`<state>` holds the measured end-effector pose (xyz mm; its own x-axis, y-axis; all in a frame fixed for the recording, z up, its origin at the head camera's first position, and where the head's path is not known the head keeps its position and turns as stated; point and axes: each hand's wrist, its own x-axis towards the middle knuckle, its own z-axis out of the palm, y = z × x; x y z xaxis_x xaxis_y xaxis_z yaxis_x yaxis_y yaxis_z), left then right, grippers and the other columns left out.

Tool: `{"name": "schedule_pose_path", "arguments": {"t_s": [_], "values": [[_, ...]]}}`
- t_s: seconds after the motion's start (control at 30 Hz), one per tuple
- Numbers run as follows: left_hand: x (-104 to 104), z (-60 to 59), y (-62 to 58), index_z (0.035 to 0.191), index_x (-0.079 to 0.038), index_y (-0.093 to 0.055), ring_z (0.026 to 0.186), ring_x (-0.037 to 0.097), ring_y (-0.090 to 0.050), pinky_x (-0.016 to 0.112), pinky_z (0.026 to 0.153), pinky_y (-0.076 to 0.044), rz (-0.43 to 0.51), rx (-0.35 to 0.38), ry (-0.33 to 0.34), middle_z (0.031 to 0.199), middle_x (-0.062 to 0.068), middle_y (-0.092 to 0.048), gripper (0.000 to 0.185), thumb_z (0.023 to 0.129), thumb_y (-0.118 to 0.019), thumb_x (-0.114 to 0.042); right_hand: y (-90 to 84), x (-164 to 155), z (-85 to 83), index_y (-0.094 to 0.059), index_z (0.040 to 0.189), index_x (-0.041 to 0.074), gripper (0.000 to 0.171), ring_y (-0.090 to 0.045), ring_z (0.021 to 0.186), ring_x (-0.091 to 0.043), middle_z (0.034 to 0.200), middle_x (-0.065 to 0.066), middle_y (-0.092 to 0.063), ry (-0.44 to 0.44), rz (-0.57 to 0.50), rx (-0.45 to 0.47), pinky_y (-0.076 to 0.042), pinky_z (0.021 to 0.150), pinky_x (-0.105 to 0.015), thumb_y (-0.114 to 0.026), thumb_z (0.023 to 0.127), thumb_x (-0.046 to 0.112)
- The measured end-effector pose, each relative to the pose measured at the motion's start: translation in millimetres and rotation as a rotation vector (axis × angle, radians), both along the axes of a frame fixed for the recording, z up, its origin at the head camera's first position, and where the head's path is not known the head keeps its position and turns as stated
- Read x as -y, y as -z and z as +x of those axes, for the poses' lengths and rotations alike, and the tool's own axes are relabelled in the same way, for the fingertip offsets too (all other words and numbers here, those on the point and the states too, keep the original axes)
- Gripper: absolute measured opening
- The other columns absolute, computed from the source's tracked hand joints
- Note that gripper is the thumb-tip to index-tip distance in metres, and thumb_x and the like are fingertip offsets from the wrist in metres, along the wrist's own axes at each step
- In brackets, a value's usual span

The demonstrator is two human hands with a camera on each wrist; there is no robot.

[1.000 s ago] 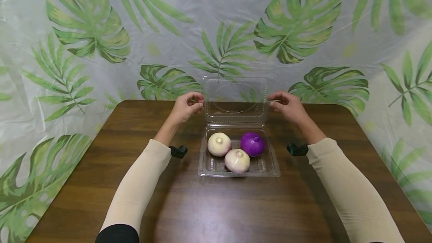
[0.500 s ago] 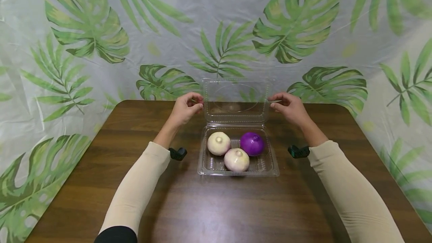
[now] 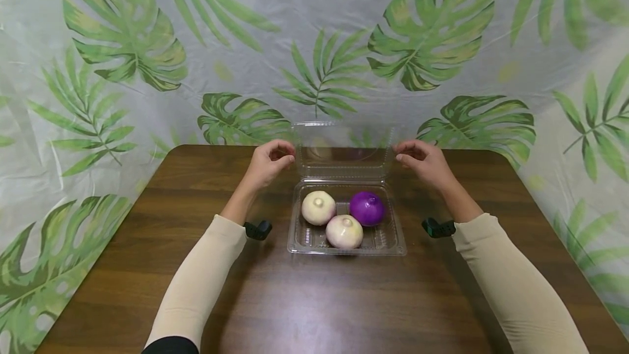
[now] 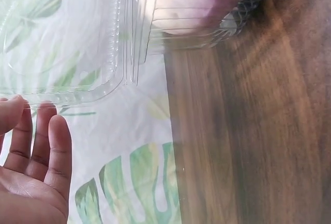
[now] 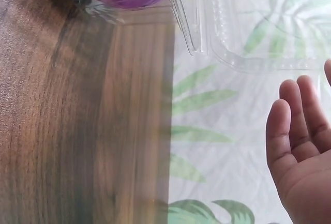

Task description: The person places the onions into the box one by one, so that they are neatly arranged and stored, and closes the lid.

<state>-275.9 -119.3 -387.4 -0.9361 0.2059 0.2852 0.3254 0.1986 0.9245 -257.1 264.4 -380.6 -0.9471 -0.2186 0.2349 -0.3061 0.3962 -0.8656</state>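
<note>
A clear plastic clamshell container (image 3: pixel 297 247) stands on the table with its hinged lid (image 3: pixel 344 172) raised at the back. Inside sit three onions: a pale one (image 3: pixel 318 208) at back left, a glossy purple one (image 3: pixel 367 208) at back right and another pale one (image 3: pixel 344 232) in front. My left hand (image 3: pixel 267 165) pinches the lid's left edge; the left wrist view has the thumb overlapping the rim. On the opposite side, my right hand (image 3: pixel 426 164) holds the lid's right edge between thumb and forefinger, its other fingers (image 5: pixel 279 125) extended beside the rim.
The brown wooden table (image 3: pixel 314 305) reaches back to a hanging sheet (image 3: pixel 236 59) printed with green leaves, close behind the lid. Each wrist wears a dark band with a small camera, the left one (image 3: pixel 259 229) and the right one (image 3: pixel 437 228) flanking the container.
The lid has tipped slightly forward, its top edge lower than before. Both hands have come down a little with it. The container base and onions stay in place.
</note>
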Motion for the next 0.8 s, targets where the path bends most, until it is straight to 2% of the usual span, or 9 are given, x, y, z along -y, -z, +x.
{"name": "schedule_pose_path", "arguments": {"t_s": [0.13,0.27,0.33,0.47,0.53,0.6,0.67,0.8], "values": [[2,3.4,1.9,0.102,0.01,-0.066,0.072,0.01,-0.062,0.022,0.066,-0.054,-0.005,-0.019,0.011,0.091,0.008,-0.065,0.014,0.088,-0.065,0.006,0.6,-1,4.2,-0.062,0.118,-0.006,0.03,-0.065,0.09,0.0,0.107,0.019,-0.066,-0.013,-0.009,-0.012,-0.055,0.076,-0.016,-0.061,0.098,0.017],[4,8.6,2.2,0.101,0.008,-0.067,0.073,0.009,-0.062,0.025,0.068,-0.054,-0.03,-0.031,0.019,0.092,0.006,-0.066,0.013,0.088,-0.066,0.004,1.6,-3,10.3,-0.062,0.117,-0.006,0.029,-0.064,0.09,0.002,0.107,0.023,-0.066,-0.027,-0.017,-0.001,-0.055,0.075,-0.017,-0.062,0.098,0.016],[4,11.7,2.0,0.101,0.008,-0.067,0.074,0.008,-0.062,0.024,0.068,-0.053,-0.039,-0.032,0.026,0.093,0.008,-0.067,0.013,0.089,-0.066,0.003,2.5,-4,13.1,-0.062,0.116,-0.008,0.029,-0.064,0.09,0.003,0.107,0.024,-0.066,-0.038,-0.019,-0.001,-0.055,0.075,-0.017,-0.062,0.098,0.015],[6,18.8,2.8,0.1,0.008,-0.067,0.077,0.004,-0.061,0.019,0.068,-0.05,-0.031,-0.029,0.04,0.093,0.0,-0.068,0.012,0.089,-0.066,0.002,5.7,-5,17.9,-0.062,0.112,-0.01,0.026,-0.065,0.089,0.006,0.107,0.024,-0.067,-0.069,-0.018,-0.02,-0.054,0.074,-0.015,-0.061,0.098,0.011],[7,22.4,3.6,0.099,0.008,-0.066,0.078,0.005,-0.062,0.018,0.069,-0.05,-0.023,-0.023,0.043,0.092,-0.002,-0.067,0.012,0.089,-0.066,0.003,7.1,-5,19.7,-0.062,0.111,-0.01,0.024,-0.064,0.088,0.007,0.107,0.024,-0.067,-0.08,-0.014,-0.03,-0.053,0.074,-0.014,-0.061,0.098,0.01],[7,26.2,4.0,0.1,0.009,-0.066,0.081,0.01,-0.063,0.018,0.07,-0.05,-0.015,-0.015,0.049,0.093,0.002,-0.068,0.013,0.089,-0.066,0.002,7.9,-5,21.6,-0.063,0.109,-0.01,0.022,-0.064,0.089,0.007,0.106,0.024,-0.067,-0.083,-0.016,-0.037,-0.053,0.074,-0.013,-0.061,0.097,0.009],[7,30.0,4.6,0.101,0.009,-0.066,0.084,0.013,-0.063,0.018,0.072,-0.051,-0.011,-0.005,0.056,0.097,0.012,-0.069,0.014,0.09,-0.066,0.001,8.2,-6,24.0,-0.064,0.108,-0.009,0.022,-0.065,0.089,0.006,0.107,0.024,-0.068,-0.077,-0.007,-0.038,-0.053,0.073,-0.014,-0.062,0.097,0.01],[7,36.4,7.2,0.104,0.012,-0.065,0.088,0.009,-0.063,0.018,0.078,-0.051,-0.018,0.007,0.062,0.107,0.03,-0.065,0.017,0.092,-0.063,0.0,8.9,-8,30.1,-0.065,0.115,-0.005,0.026,-0.065,0.091,0.004,0.105,0.026,-0.068,-0.057,0.042,-0.019,-0.054,0.074,-0.016,-0.064,0.097,0.014]]}}
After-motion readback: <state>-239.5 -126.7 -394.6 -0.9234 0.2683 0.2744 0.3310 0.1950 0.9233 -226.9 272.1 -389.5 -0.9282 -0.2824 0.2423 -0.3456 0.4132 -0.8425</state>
